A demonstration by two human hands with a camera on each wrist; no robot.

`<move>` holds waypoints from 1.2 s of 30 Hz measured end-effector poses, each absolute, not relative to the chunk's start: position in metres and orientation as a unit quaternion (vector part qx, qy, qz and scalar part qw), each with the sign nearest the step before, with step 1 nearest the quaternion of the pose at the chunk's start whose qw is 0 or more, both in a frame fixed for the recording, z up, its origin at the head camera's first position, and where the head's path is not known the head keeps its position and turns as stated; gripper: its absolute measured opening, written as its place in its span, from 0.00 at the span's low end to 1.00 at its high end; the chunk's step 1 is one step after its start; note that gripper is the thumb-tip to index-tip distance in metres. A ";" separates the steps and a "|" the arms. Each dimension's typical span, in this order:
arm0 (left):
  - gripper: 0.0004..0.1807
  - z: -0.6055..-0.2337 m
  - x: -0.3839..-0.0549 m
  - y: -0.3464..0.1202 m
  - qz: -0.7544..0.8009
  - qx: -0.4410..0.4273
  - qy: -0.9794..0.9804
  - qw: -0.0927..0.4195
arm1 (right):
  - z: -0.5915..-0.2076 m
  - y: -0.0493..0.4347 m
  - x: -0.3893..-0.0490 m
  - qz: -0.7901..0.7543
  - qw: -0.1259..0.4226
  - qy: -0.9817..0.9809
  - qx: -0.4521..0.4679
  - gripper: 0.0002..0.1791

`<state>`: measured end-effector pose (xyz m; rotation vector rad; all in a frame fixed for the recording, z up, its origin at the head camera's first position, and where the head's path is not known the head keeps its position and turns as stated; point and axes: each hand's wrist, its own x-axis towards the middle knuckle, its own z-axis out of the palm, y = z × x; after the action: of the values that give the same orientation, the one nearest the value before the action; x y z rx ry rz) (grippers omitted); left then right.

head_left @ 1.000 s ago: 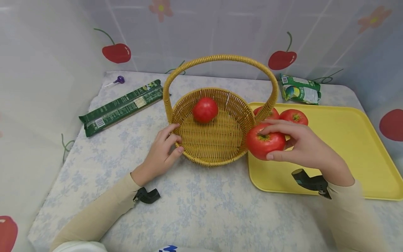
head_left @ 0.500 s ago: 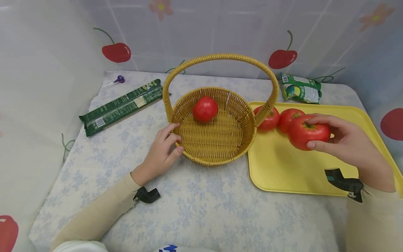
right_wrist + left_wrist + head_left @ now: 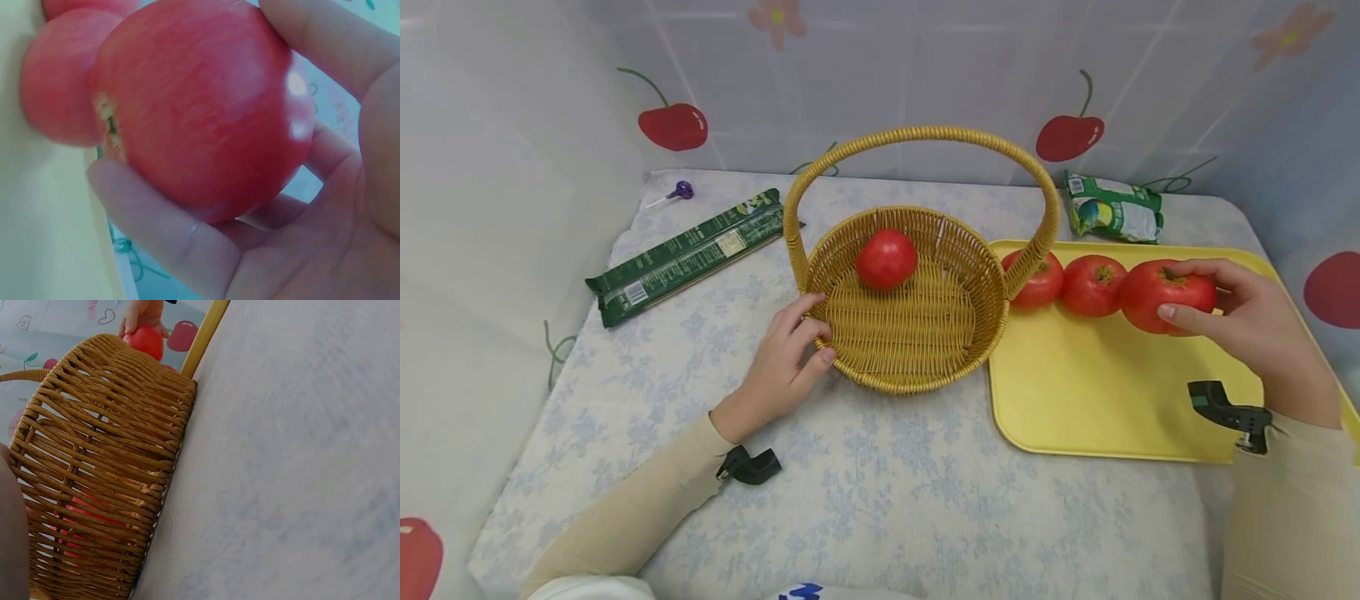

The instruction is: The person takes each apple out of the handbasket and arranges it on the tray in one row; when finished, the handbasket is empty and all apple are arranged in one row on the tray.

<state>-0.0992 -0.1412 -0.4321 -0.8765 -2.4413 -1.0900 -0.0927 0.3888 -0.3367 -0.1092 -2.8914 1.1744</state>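
"Two tomatoes sat on the tray?"
"Yes. Right hand, fingers half-curled, held a third tomato beside them (contact unclear). Left hand, fingers bent, gripped the basket rim; fourth tomato inside."

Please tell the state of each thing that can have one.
Wicker basket: upright, held by left hand
Basket tomato: lying loose
Held tomato: gripped by right hand
Left tray tomato: unheld
Middle tray tomato: unheld
Yellow tray: flat
Long green packet: apparently sealed
Small green packet: seal unclear
Purple lollipop: lying down
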 end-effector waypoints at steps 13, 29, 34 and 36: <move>0.35 -0.433 -0.099 -0.141 -0.385 -0.306 -0.853 0.175 | -0.353 0.406 -0.103 0.381 0.001 -0.921 -0.074 0.23; 0.35 -0.432 -0.099 -0.140 -0.380 -0.311 -0.854 0.173 | -0.379 0.415 -0.111 0.409 0.002 -0.906 -0.113 0.27; 0.35 -0.433 -0.099 -0.140 -0.380 -0.311 -0.853 0.176 | -0.385 0.413 -0.114 0.381 0.004 -0.914 -0.137 0.32; 0.35 -0.433 -0.099 -0.141 -0.379 -0.310 -0.854 0.176 | -0.387 0.411 -0.115 0.374 0.006 -0.917 -0.141 0.34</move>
<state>-0.0994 -0.1405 -0.4331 -0.8791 -2.4184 -1.0739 -0.1148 0.4113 -0.3873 -0.4415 -2.8689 1.1712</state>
